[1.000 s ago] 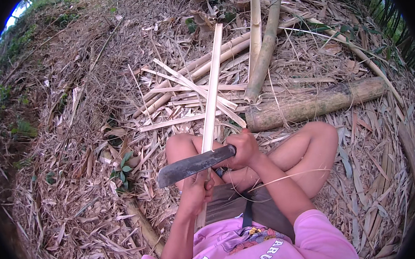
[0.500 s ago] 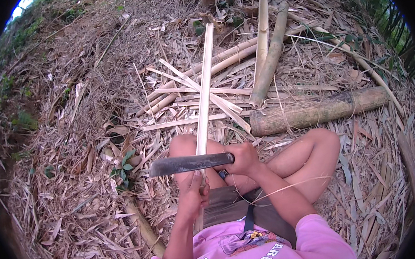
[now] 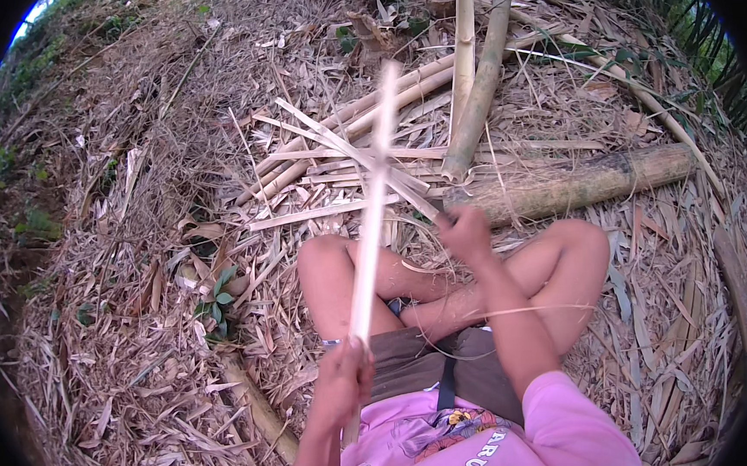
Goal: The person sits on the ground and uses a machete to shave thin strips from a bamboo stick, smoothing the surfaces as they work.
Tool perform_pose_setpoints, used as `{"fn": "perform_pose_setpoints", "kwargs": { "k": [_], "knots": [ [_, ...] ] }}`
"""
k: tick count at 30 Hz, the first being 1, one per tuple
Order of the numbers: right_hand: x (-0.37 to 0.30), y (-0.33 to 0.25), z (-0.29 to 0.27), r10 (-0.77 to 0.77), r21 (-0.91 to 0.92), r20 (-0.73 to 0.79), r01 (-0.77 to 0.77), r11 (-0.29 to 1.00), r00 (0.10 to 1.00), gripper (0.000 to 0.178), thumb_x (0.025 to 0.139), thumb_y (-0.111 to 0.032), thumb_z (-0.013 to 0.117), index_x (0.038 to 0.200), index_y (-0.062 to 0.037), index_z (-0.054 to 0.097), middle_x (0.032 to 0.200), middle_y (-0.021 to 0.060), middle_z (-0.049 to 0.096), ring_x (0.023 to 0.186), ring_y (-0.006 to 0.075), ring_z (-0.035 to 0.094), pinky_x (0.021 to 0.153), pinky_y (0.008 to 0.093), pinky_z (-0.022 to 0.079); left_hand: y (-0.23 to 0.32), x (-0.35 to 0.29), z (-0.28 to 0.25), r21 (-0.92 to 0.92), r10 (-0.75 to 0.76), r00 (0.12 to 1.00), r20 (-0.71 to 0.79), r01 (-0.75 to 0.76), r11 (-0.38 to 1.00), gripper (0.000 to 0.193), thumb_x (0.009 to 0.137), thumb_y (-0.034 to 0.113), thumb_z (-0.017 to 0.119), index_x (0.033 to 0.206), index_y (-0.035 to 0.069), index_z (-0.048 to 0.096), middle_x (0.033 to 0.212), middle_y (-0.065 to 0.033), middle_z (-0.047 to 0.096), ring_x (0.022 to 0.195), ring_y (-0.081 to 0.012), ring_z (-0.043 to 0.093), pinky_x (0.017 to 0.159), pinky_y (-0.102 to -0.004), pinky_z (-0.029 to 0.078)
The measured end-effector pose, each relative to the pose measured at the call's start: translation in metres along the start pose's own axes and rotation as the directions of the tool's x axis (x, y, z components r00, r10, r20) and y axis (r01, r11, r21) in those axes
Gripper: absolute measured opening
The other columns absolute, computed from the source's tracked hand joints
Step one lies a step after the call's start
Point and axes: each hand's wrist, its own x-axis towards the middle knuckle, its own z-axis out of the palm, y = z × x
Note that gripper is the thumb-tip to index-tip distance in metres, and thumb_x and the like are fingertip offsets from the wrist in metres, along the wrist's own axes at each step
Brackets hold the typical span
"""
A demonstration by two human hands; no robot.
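Observation:
My left hand (image 3: 344,373) is closed around the lower part of a long pale bamboo strip (image 3: 370,255), which stands out away from me over my lap; its far half is smeared by motion. My right hand (image 3: 466,231) is shaped into a fist beyond my crossed shins, to the right of the strip and apart from it. It grips the machete (image 3: 442,216), of which only a small dark piece shows beside the fingers. Most of the blade cannot be made out.
Several split bamboo strips (image 3: 329,210) lie crossed on the leaf litter ahead. A thick bamboo log (image 3: 578,182) lies at the right, with a thinner bamboo pole (image 3: 481,96) leaning over it. A small green plant (image 3: 216,303) grows left of my knee.
My right hand has moved forward and right with the machete, off the strip. The blade no longer lies across it. My left hand has shifted slightly nearer my body, still holding the strip.

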Motion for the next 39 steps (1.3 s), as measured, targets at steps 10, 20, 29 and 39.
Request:
{"fn": "perform_pose_setpoints", "kwargs": {
  "k": [10, 20, 29, 39],
  "knots": [
    [-0.045, -0.079, 0.001, -0.409, 0.052, 0.178, 0.407, 0.912, 0.895, 0.02, 0.069, -0.024, 0.074, 0.068, -0.0055, 0.066, 0.059, 0.015, 0.061, 0.055, 0.0337, 0.062, 0.053, 0.0415, 0.048, -0.005, 0.03, 0.002, 0.001, -0.019, 0.998, -0.066, 0.019, 1.0, 0.035, 0.103, 0.039, 0.048, 0.088, 0.008, 0.051, 0.058, 0.0019, 0.042, 0.042, -0.0063, 0.033, 0.037, -0.0226, 0.025],
    [0.003, -0.03, -0.011, -0.065, -0.055, 0.043, 0.067, 0.996, 0.997, 0.026, 0.077, -0.031, 0.069, 0.083, -0.0071, 0.074, 0.068, 0.0176, 0.067, 0.062, 0.0378, 0.066, 0.061, 0.0456, 0.052, -0.028, -0.02, -0.02, 0.024, -0.155, 0.988, -0.003, 0.155, 0.988, 0.04, 0.104, 0.037, 0.05, 0.077, 0.007, 0.05, 0.054, 0.0048, 0.038, 0.042, -0.0055, 0.031, 0.038, -0.0239, 0.023],
    [0.022, -0.013, -0.006, 0.194, 0.02, -0.06, -0.194, 0.981, 0.979, 0.025, 0.079, -0.03, 0.069, 0.083, -0.0063, 0.074, 0.063, 0.0182, 0.064, 0.058, 0.0367, 0.064, 0.059, 0.046, 0.05, -0.047, -0.065, -0.083, 0.139, -0.164, 0.986, -0.03, 0.166, 0.976, 0.039, 0.103, 0.033, 0.05, 0.075, 0.007, 0.052, 0.053, 0.0025, 0.04, 0.04, -0.0068, 0.032, 0.037, -0.0251, 0.023],
    [0.043, 0.028, 0.006, 0.543, 0.175, -0.253, -0.514, 0.84, 0.801, 0.039, 0.082, -0.035, 0.067, 0.078, 0.0036, 0.07, 0.07, 0.0239, 0.066, 0.071, 0.0389, 0.068, 0.067, 0.0475, 0.05, -0.052, -0.08, -0.109, 0.238, -0.118, 0.993, -0.021, 0.12, 0.964, 0.042, 0.102, 0.037, 0.053, 0.075, 0.006, 0.055, 0.056, 0.0032, 0.044, 0.044, -0.0064, 0.036, 0.041, -0.0246, 0.026]
  ]
}}
